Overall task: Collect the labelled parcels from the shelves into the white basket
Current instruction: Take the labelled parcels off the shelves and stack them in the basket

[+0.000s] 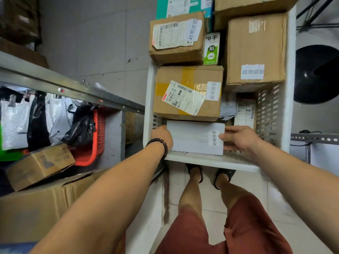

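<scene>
White basket stands on the floor tiles just ahead of the person's feet, well loaded. White parcel, flat and slab-like, lies at the basket's near end, just inside the near rim, with its paper label toward the basket's right wall. Left hand grips the parcel's left short end, fingers curled down out of sight between the parcel and the basket's left wall; beaded bracelet on that wrist. Right hand holds the opposite end, thumb laid on top beside the label, other fingers tucked under the edge and not visible. Deeper in the basket: brown box with a skewed shipping label, touching the parcel's far edge; tall box along the right wall; grey soft mailer in the gap beneath it. Outside the basket's left wall: metal shelf with bags and a red crate. Handling, by judgement: the parcel looks rigid and smooth-skinned, likely light for its spread. Its slick faces could slip, so the two short ends are the sound hold, thumbs on top. The thin shape may dent if pinched at one corner. The slot at the near end looks tight; keep the parcel flat or it may wedge against the rim.
</scene>
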